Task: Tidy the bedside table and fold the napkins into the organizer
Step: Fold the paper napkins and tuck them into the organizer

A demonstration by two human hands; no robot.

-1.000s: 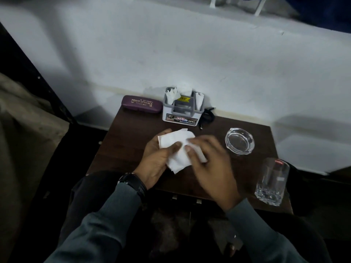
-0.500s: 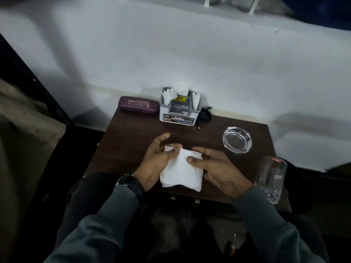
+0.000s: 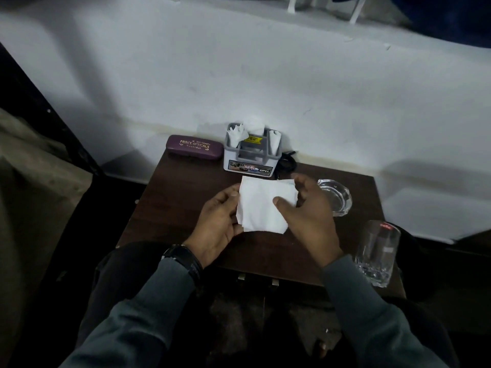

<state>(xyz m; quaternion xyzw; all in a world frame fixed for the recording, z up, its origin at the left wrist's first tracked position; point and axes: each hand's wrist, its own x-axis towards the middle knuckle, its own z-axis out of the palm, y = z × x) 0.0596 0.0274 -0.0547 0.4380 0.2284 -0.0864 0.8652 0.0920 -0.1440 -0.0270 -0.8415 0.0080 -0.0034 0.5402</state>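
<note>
Here, white napkin (image 3: 265, 205) between both grips; left hand (image 3: 218, 221) and right hand (image 3: 308, 208) each pinching an edge.

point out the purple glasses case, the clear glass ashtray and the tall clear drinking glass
purple glasses case (image 3: 194, 147), head view, middle of its lid
clear glass ashtray (image 3: 338, 198), head view, its bowl
tall clear drinking glass (image 3: 376, 252), head view, its side wall

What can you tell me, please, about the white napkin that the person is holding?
The napkin is plain white, thin paper by the look of it, roughly square, with layered edges at its lower left suggesting it is folded. It is held over the dark wooden table, the left hand gripping its left edge, the right hand its right side, thumb on top.
</note>
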